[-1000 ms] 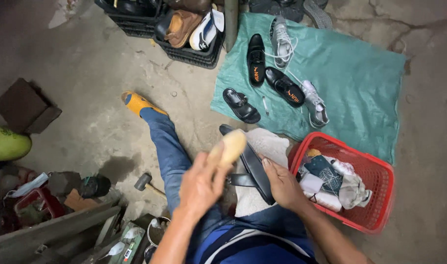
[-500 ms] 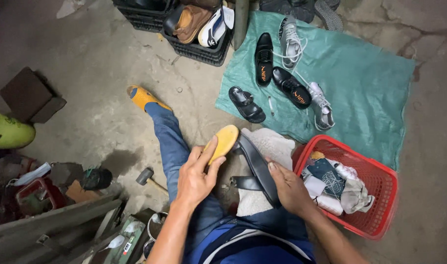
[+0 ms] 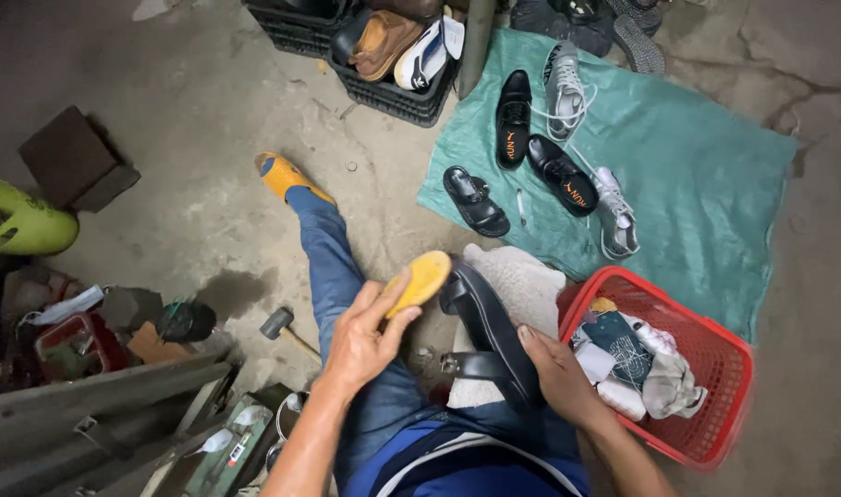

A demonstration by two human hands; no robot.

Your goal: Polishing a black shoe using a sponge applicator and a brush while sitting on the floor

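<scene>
My left hand [image 3: 370, 339] grips a flat yellow-tan piece shaped like a shoe sole [image 3: 420, 280] and holds it beside a black sandal [image 3: 488, 333]. The sandal lies across my lap on a white cloth [image 3: 524, 287]. My right hand [image 3: 558, 375] clasps the sandal's near end by the strap and buckle. My leg in blue jeans [image 3: 333, 267] stretches out to a foot in a yellow slipper [image 3: 282, 175].
A red basket [image 3: 726, 416] with rags and small items sits at my right. A green tarp [image 3: 706, 184] holds black shoes, a sandal [image 3: 476, 200] and grey sneakers. A black crate [image 3: 393, 97] of shoes stands beyond. A hammer [image 3: 279, 324], a green toolbox [image 3: 232, 446] and clutter lie at my left.
The yellow piece in my left hand has tilted and settled closer to the sandal. My right hand has stayed on the sandal. The view has shifted slightly.
</scene>
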